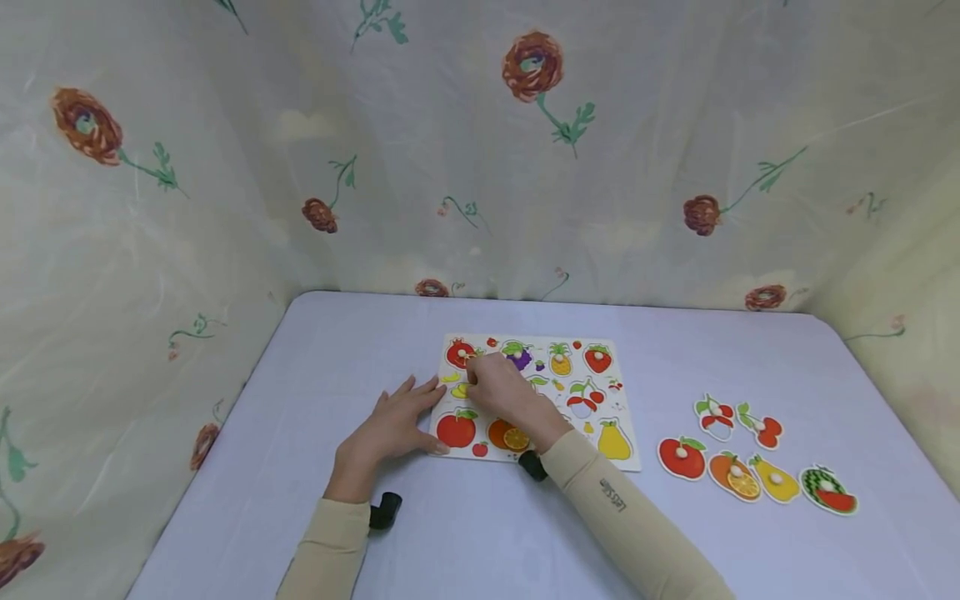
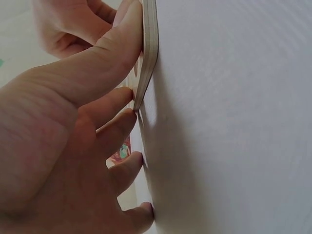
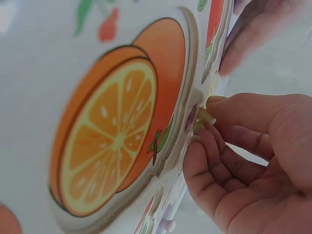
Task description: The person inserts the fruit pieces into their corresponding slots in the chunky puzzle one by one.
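A flat wooden fruit puzzle board (image 1: pixel 627 450) lies on the table. My left hand (image 1: pixel 390 423) spreads its fingers along the board's left edge, and its thumb rests on the near left corner. In the left wrist view that thumb (image 2: pixel 105 66) lies over the board's thick edge (image 2: pixel 150 44). My right hand (image 1: pixel 506 390) reaches across the board's left half. In the right wrist view its thumb and fingertips pinch a small pale knob (image 3: pixel 208 117) close to the board's surface. A yellow banana shape (image 1: pixel 460 391) shows beside that hand; the rest there is hidden.
Several loose knobbed pieces lie right of the board: an apple (image 1: pixel 681 458), an orange (image 1: pixel 735 477), a pear (image 1: pixel 776 479), a watermelon (image 1: pixel 828 490) and cherry-like pieces (image 1: pixel 767 432). Grapes (image 1: pixel 517 355), a pineapple (image 1: pixel 560 360) and a strawberry (image 1: pixel 597 359) sit along the board's far side. Flowered curtain (image 1: pixel 480 167) surrounds the table.
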`<move>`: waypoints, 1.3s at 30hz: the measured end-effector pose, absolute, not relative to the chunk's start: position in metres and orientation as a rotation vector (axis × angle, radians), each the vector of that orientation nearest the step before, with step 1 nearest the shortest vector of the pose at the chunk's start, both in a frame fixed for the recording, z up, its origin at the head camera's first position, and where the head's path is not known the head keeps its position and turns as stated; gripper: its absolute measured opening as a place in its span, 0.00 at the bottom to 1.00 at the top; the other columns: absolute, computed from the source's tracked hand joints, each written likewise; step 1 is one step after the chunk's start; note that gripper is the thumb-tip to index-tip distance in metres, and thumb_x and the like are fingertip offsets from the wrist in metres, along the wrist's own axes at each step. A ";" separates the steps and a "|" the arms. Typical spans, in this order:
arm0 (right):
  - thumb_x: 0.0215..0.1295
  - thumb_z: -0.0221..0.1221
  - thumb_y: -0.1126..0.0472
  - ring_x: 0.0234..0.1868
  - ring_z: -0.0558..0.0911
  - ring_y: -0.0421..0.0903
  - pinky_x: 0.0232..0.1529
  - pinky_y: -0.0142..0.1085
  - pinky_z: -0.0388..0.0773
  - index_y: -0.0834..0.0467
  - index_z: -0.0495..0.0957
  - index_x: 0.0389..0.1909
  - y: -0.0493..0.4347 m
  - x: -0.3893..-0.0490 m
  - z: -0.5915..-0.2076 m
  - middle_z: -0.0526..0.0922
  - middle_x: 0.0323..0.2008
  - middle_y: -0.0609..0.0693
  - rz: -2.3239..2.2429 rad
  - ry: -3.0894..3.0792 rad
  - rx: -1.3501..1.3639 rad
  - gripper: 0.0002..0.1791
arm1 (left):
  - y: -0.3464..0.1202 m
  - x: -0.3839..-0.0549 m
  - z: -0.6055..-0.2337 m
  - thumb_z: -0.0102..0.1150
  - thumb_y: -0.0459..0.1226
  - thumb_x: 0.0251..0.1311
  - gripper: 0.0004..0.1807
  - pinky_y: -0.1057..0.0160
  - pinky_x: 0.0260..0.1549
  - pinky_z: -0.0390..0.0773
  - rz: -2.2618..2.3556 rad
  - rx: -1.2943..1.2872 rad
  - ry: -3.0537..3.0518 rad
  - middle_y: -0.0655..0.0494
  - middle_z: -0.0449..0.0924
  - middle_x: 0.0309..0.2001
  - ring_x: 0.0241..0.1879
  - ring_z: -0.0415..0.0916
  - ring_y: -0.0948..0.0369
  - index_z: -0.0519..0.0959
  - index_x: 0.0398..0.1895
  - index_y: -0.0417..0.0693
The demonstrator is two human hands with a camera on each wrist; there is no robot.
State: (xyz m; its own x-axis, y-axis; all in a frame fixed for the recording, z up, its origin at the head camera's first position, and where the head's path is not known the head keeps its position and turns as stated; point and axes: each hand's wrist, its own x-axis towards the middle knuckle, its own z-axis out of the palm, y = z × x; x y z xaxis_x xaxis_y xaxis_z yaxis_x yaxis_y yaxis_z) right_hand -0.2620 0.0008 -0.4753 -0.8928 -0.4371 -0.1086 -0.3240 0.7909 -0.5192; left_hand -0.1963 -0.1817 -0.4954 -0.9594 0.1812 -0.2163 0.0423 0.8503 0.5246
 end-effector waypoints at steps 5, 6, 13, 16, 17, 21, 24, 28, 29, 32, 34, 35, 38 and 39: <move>0.67 0.61 0.62 0.32 0.78 0.44 0.30 0.30 0.75 0.56 0.83 0.34 0.003 -0.262 -0.476 0.84 0.34 0.49 -0.737 2.758 -0.616 0.04 | -0.179 -0.194 -0.492 0.77 0.47 0.46 0.50 0.34 0.75 0.42 0.771 0.153 2.769 0.60 0.56 0.78 0.81 0.41 0.49 0.63 0.75 0.61; 0.67 0.61 0.62 0.31 0.77 0.44 0.30 0.30 0.75 0.56 0.83 0.34 0.004 -0.262 -0.476 0.84 0.34 0.49 -0.738 2.755 -0.616 0.04 | -0.179 -0.194 -0.492 0.77 0.47 0.47 0.50 0.34 0.75 0.42 0.763 0.148 2.768 0.60 0.56 0.78 0.81 0.41 0.49 0.63 0.75 0.61; 0.68 0.60 0.61 0.32 0.78 0.44 0.29 0.30 0.76 0.57 0.84 0.40 0.008 -0.261 -0.474 0.85 0.37 0.50 -0.776 2.710 -0.634 0.06 | -0.176 -0.191 -0.488 0.76 0.46 0.48 0.49 0.31 0.74 0.43 0.707 0.121 2.761 0.60 0.55 0.79 0.80 0.42 0.49 0.62 0.75 0.60; 0.68 0.60 0.60 0.34 0.78 0.44 0.30 0.31 0.77 0.57 0.84 0.43 0.011 -0.260 -0.472 0.86 0.41 0.51 -0.777 2.705 -0.640 0.08 | -0.176 -0.192 -0.488 0.76 0.46 0.48 0.49 0.30 0.73 0.44 0.698 0.130 2.769 0.59 0.55 0.79 0.80 0.43 0.49 0.62 0.76 0.60; 0.68 0.60 0.60 0.35 0.78 0.44 0.32 0.31 0.77 0.57 0.84 0.44 0.012 -0.260 -0.472 0.86 0.42 0.51 -0.771 2.707 -0.642 0.09 | -0.176 -0.192 -0.487 0.76 0.46 0.48 0.49 0.30 0.73 0.44 0.699 0.134 2.769 0.59 0.55 0.79 0.80 0.43 0.48 0.62 0.76 0.59; 0.69 0.60 0.60 0.37 0.77 0.45 0.37 0.32 0.77 0.57 0.84 0.46 0.015 -0.257 -0.470 0.86 0.43 0.51 -0.754 2.701 -0.656 0.10 | -0.175 -0.193 -0.487 0.76 0.46 0.48 0.50 0.29 0.72 0.44 0.695 0.145 2.765 0.59 0.55 0.79 0.80 0.44 0.48 0.62 0.76 0.59; 0.68 0.60 0.61 0.37 0.77 0.45 0.38 0.33 0.76 0.56 0.85 0.46 0.019 -0.256 -0.469 0.85 0.43 0.50 -0.757 2.679 -0.684 0.10 | -0.174 -0.194 -0.487 0.76 0.46 0.48 0.49 0.29 0.73 0.44 0.698 0.138 2.759 0.59 0.55 0.79 0.80 0.44 0.48 0.62 0.75 0.59; 0.67 0.60 0.63 0.37 0.76 0.44 0.38 0.33 0.76 0.56 0.85 0.46 0.029 -0.255 -0.470 0.85 0.42 0.49 -0.800 2.634 -0.728 0.10 | -0.174 -0.194 -0.488 0.77 0.45 0.48 0.49 0.29 0.73 0.44 0.710 0.136 2.760 0.58 0.56 0.78 0.80 0.44 0.48 0.63 0.75 0.58; 0.67 0.60 0.63 0.37 0.77 0.44 0.38 0.33 0.76 0.56 0.85 0.46 0.032 -0.255 -0.471 0.85 0.42 0.48 -0.814 2.622 -0.736 0.10 | -0.173 -0.194 -0.488 0.77 0.45 0.48 0.49 0.30 0.73 0.44 0.713 0.134 2.759 0.59 0.56 0.78 0.80 0.44 0.48 0.63 0.75 0.59; 0.67 0.60 0.62 0.37 0.77 0.44 0.39 0.33 0.77 0.56 0.85 0.47 0.040 -0.254 -0.472 0.85 0.42 0.48 -0.835 2.612 -0.754 0.10 | -0.173 -0.193 -0.487 0.77 0.45 0.48 0.49 0.30 0.73 0.44 0.719 0.128 2.754 0.59 0.56 0.78 0.80 0.43 0.48 0.63 0.75 0.59; 0.68 0.59 0.62 0.37 0.77 0.44 0.40 0.33 0.78 0.56 0.85 0.47 0.045 -0.253 -0.473 0.85 0.42 0.48 -0.831 2.620 -0.756 0.10 | -0.173 -0.193 -0.487 0.77 0.45 0.48 0.49 0.31 0.73 0.44 0.720 0.122 2.751 0.59 0.56 0.78 0.80 0.43 0.48 0.63 0.75 0.59; 0.68 0.59 0.62 0.37 0.77 0.44 0.41 0.34 0.78 0.56 0.85 0.47 0.047 -0.253 -0.473 0.85 0.42 0.48 -0.832 2.625 -0.753 0.10 | -0.173 -0.193 -0.487 0.77 0.45 0.48 0.49 0.30 0.73 0.44 0.719 0.120 2.751 0.59 0.56 0.79 0.80 0.43 0.48 0.63 0.75 0.59; 0.68 0.59 0.62 0.38 0.77 0.44 0.42 0.34 0.79 0.56 0.85 0.46 0.053 -0.252 -0.473 0.85 0.42 0.47 -0.826 2.650 -0.717 0.10 | -0.173 -0.193 -0.488 0.76 0.45 0.48 0.49 0.30 0.73 0.44 0.712 0.124 2.754 0.58 0.56 0.79 0.80 0.43 0.47 0.62 0.75 0.58; 0.68 0.58 0.62 0.38 0.77 0.44 0.42 0.35 0.79 0.55 0.85 0.46 0.055 -0.252 -0.473 0.85 0.42 0.47 -0.820 2.659 -0.702 0.10 | -0.173 -0.193 -0.489 0.76 0.45 0.48 0.49 0.30 0.73 0.44 0.710 0.126 2.754 0.58 0.56 0.79 0.80 0.43 0.47 0.62 0.75 0.58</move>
State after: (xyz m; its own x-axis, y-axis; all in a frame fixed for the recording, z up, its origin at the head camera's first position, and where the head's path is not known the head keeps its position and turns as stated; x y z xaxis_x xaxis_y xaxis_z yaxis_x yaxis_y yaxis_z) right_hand -0.2516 0.0548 -0.4732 -0.8456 -0.5220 -0.1118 -0.3684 0.7222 -0.5854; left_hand -0.1929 -0.1728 -0.4885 -0.9531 0.1565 -0.2590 0.0117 0.8743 0.4852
